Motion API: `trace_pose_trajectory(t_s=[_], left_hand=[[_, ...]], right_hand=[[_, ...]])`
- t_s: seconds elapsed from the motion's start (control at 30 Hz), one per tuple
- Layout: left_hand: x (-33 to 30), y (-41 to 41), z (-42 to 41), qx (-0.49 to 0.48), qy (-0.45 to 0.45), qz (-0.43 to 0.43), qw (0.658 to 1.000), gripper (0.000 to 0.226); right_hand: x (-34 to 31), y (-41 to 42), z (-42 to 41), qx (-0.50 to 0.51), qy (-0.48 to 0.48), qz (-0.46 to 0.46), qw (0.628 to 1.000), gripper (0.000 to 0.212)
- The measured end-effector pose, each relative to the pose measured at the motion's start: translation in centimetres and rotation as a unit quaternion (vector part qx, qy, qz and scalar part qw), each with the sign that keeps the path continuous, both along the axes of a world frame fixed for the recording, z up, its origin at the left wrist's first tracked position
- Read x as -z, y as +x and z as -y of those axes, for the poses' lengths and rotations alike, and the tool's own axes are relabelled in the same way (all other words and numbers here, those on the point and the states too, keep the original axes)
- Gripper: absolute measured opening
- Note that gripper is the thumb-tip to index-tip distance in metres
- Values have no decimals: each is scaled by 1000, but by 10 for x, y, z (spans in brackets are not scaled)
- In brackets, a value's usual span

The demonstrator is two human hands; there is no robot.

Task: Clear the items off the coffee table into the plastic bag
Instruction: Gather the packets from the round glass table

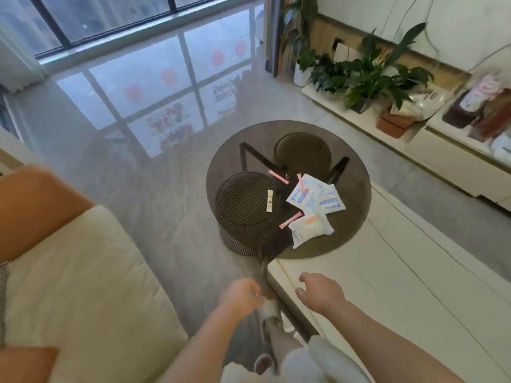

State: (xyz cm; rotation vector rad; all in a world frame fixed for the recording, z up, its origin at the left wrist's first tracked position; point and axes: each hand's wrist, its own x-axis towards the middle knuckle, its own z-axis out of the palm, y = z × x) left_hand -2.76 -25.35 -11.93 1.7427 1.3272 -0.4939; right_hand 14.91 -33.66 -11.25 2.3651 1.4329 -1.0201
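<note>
A round smoked-glass coffee table [354, 167] stands ahead of me. On it lie white sachets with blue print [315, 196], a clear pack of white tissues [311, 228] and three thin pink sticks [289, 220]. A small cream tag [269, 199] rests over the dark checked stool [243, 208] under the glass. My left hand [241, 295] hovers low by the white table's corner, fingers curled; whether it pinches anything I cannot tell. My right hand [320, 293] is spread over the white table [387, 286], holding nothing. No plastic bag is visible.
A cream sofa [83, 286] with orange cushions fills the left. Potted plants [367, 73] and packages sit on a low white cabinet [442, 150] at the right. Glossy floor lies between the sofa and tables. My slippered foot [272, 313] shows below my hands.
</note>
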Motion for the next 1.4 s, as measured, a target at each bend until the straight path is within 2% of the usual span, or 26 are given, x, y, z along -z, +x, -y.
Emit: trace_pose_trajectory(t_s=[0.13,0.27,0.37,0.5,0.63,0.83,1.1,1.27,1.4], left_hand=[[3,10,-53,-6,2,-4,1000,33],[0,14,-117,12,8,-21,1000,14],[-6,24,-165,17,21,-24,999,8],[-3,47,-216,67,45,-19,997,28],[18,86,-261,150,34,-12,988,27],[46,135,-328,282,-3,-39,959,28],[111,189,-377,346,-31,-31,937,31],[161,212,-373,445,-3,-28,895,36],[204,234,-372,533,94,-1,841,39]], right_hand=[[19,13,-48,35,-20,-8,999,36],[24,25,-110,69,-21,-34,997,35],[24,41,-151,93,-19,-29,995,28],[23,60,-189,147,-25,-18,989,31],[35,69,-213,207,-47,-15,977,29],[59,65,-237,348,-79,-26,934,28],[116,69,-293,457,-37,-59,887,29],[170,75,-301,428,-34,-36,903,25],[211,100,-305,337,-50,55,938,33]])
